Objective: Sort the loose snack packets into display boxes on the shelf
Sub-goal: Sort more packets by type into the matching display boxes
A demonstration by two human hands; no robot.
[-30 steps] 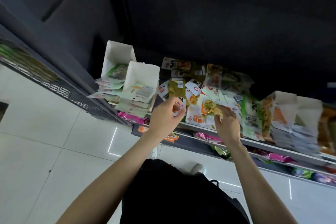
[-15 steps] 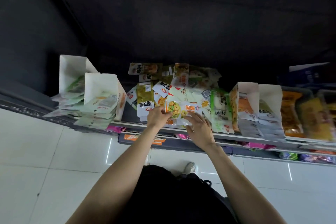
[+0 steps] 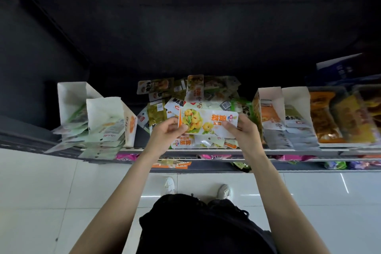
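While both bare hands meet over the middle of the shelf, they share one flat snack packet [image 3: 208, 122], white with orange lettering and a picture of yellow food. The left hand [image 3: 167, 137] pinches the packet's left edge between thumb and curled fingers; the right hand [image 3: 245, 133] grips its right edge the same way. The packet is held level just above a loose pile of mixed packets [image 3: 191, 97] lying on the shelf [image 3: 206, 150].

Left of the pile stand two white display boxes [image 3: 103, 113], spilling pale green packets. Right of it stand two more display boxes [image 3: 270, 97] holding orange and grey packets, then trays of amber snacks [image 3: 323, 119]. Lower shelves show pink packets; white floor tiles and two white shoes lie below.

The packet looks light, thin and floppy, with glossy film likely to slip. Holding it by the sealed edges, as now, seems safest.
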